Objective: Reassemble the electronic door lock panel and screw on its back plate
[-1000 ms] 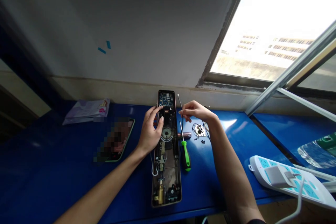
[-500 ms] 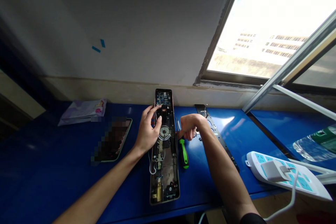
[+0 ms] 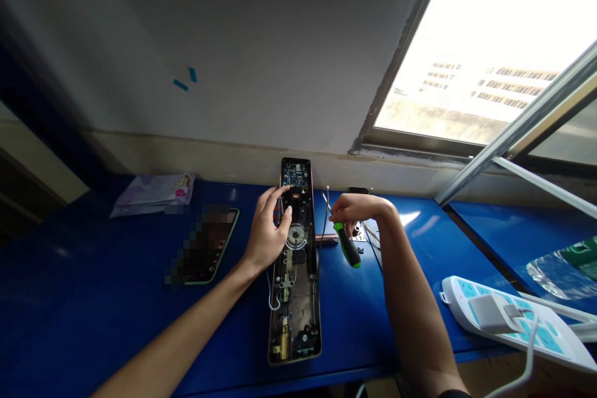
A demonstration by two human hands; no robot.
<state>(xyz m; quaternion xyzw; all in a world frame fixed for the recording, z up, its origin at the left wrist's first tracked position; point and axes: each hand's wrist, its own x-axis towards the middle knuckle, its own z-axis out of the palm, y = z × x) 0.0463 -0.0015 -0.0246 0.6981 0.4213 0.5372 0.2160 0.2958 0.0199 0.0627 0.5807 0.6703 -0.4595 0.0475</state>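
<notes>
An opened electronic door lock lies lengthwise before me, its long dark housing showing a circuit board, a round metal hub and brass parts. My left hand rests over the housing's left edge, thumb and fingers apart, fingertips touching its upper inside part. Just right of the lock, my right hand is closed on a green-and-black screwdriver. The shaft points up and left, and the handle hangs below the fingers. Under that hand lie small dark screws and a dark plate, mostly covered by my forearm.
A phone and a plastic packet lie to the left on the blue table. At the right are a white power strip with a plugged-in charger and a plastic bottle. The wall and window frame bound the back.
My right hand has picked up the screwdriver from the table beside the lock and lifted it, shifting right. My left hand stays on the lock. The view has shifted slightly.
</notes>
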